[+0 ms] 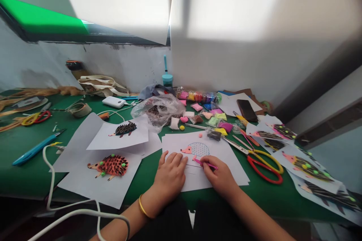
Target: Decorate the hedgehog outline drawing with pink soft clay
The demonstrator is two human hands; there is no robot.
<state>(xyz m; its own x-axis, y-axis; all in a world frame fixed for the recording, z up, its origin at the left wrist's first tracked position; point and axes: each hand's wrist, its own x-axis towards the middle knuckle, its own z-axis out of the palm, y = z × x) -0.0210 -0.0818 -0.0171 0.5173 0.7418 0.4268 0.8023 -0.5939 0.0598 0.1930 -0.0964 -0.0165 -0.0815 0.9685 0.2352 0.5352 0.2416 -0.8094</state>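
Note:
My right hand (pixel 219 176) grips a pink pencil (pixel 207 164), its tip on a white paper sheet (pixel 195 179). The sheet carries a hedgehog drawing (pixel 195 150) with a pink face and a blue-dotted body. My left hand (pixel 170 176) lies flat on the sheet, left of the drawing, with its fingers apart and nothing in them. A gold bangle (pixel 143 207) circles my left wrist. Left of my hands, a finished hedgehog picture (pixel 109 165) has a red body with dark spines and green dots.
Large red-and-yellow scissors (pixel 264 166) lie right of my right hand. Bags of coloured clay (pixel 209 118) and a crumpled plastic bag (pixel 157 111) are at the back. More hedgehog pictures (pixel 307 167) overlap at right. A white cable (pixel 49 180) and blue craft knife (pixel 35 151) lie at left.

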